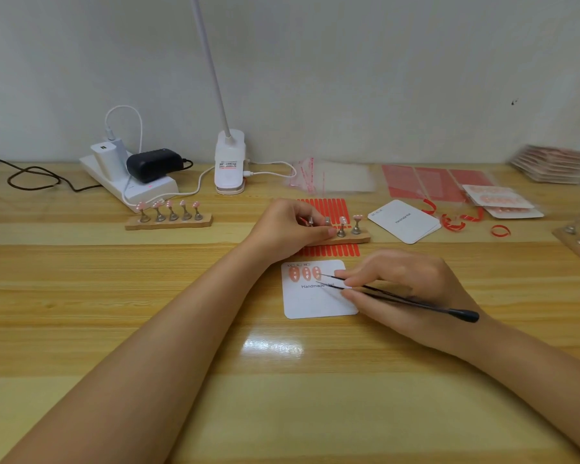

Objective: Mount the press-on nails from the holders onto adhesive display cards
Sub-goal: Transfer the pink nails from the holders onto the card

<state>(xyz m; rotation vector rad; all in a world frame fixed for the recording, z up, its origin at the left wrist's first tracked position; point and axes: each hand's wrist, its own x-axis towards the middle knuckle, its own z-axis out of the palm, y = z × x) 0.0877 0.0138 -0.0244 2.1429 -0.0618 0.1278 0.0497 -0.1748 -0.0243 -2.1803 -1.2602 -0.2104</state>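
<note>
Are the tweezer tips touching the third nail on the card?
Cannot tell. In the head view the tweezers in the right hand have one tip at the third nail's edge on the card; no gap shows.

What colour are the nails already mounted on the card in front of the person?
Pink, with small white dots, as far as the head view shows: three nails along the white card's top edge.

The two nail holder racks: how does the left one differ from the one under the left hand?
1. The left rack carries five stands, each topped with a pink nail; on the near rack only two nails show.
2. The left rack lies untouched on bare table; the left hand grips a stand on the near rack, which lies on a red strip sheet.
Shared: both are wooden bars with metal stands.
</note>
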